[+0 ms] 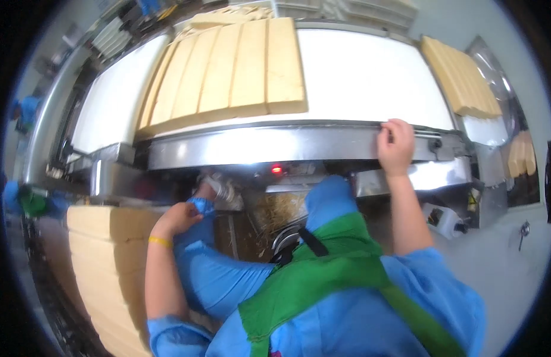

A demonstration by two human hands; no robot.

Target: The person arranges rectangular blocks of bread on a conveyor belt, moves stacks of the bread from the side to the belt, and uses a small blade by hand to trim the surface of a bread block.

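Note:
My left hand [183, 218] rests near my bent knee in blue trousers, its fingers loosely curled; whether they hold anything is hidden. A yellow band circles that wrist. My right hand [397, 141] is at the metal front edge [263, 144] of the conveyor, fingers bent inward; what they touch, if anything, is too small to tell. On the white belt [364, 71] beyond it lies a row of pale yellow blocks [228, 71], side by side. Further right sits another group of yellow blocks [460, 77].
A tall stack of yellow blocks [97, 268] stands at my left. A red light [277, 169] glows under the conveyor. A white container [443, 220] is at the lower right, and more blocks [521, 153] lie at the far right. People in blue are at the left edge.

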